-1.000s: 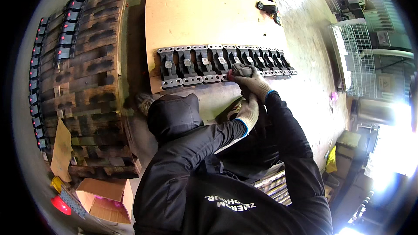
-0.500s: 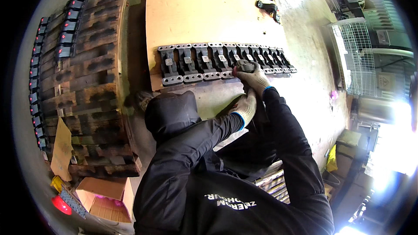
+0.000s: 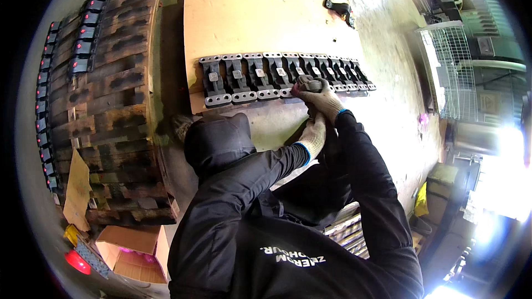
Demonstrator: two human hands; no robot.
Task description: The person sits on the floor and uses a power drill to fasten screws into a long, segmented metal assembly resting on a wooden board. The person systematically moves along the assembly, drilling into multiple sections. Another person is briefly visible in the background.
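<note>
Both my hands wear pale knitted gloves with dark grey fingers. My right hand (image 3: 323,98) is closed at the near edge of a row of black metal brackets (image 3: 237,80). Something reddish shows by its fingertips, too small to name. Just below, my left hand (image 3: 314,133) is closed against the underside of the right one, and what it holds is hidden. Side by side on a tan board (image 3: 255,19) lie the brackets, with grey drilled end plates and pale square labels at their middles. My hands cover the near ends of the middle ones.
A separate black part (image 3: 339,11) lies at the board's far right corner. On the left, a dark wooden pallet (image 3: 119,111) bears rows of black parts with red marks (image 3: 84,47). An open cardboard box (image 3: 133,238) stands near left; a wire basket (image 3: 451,72) is at right.
The view has shifted slightly, so the board and brackets sit a little farther left. Both hands stay together in nearly the same place, with the right fingers turned slightly.
</note>
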